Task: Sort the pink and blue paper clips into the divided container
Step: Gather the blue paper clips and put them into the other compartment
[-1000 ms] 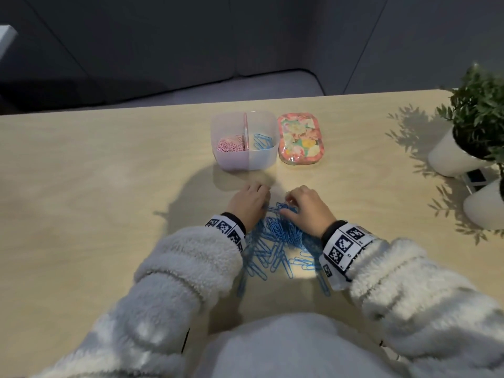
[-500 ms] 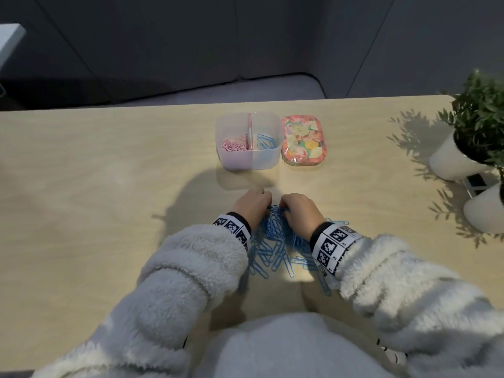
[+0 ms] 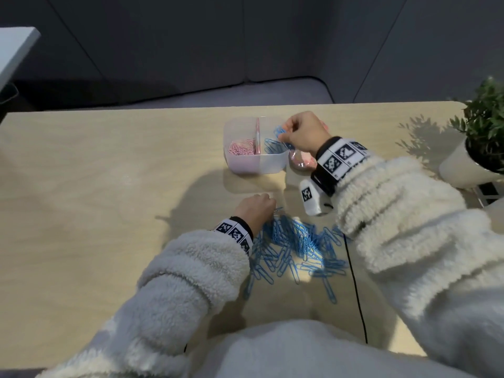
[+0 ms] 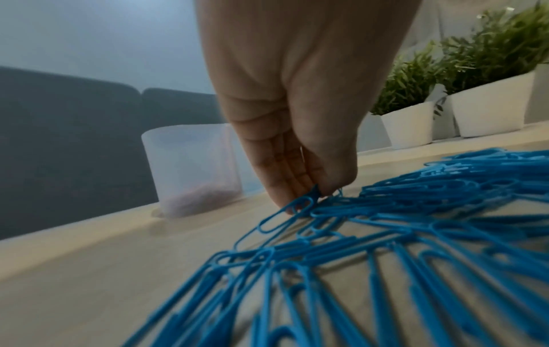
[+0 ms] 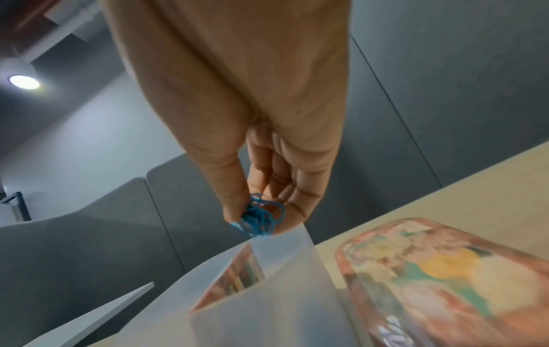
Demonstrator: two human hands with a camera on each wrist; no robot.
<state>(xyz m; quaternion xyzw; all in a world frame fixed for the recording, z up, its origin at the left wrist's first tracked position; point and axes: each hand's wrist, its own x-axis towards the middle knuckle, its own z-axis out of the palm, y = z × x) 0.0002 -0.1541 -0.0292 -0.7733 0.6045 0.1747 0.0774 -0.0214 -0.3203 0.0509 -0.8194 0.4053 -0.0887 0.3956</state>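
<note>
A translucent divided container stands at the table's middle back, pink clips in its left half and blue clips in its right half. My right hand hovers over the right half and pinches a bunch of blue clips. A heap of blue paper clips lies on the table near me. At the heap's far left edge my left hand pinches a blue clip with its fingertips.
A flowered lid lies right of the container, mostly hidden under my right wrist in the head view. White plant pots stand at the right edge. A black cable runs along the table beside the heap.
My right hand has left the heap and risen to the container's right half with a bunch of blue clips. My left hand stays at the heap.
</note>
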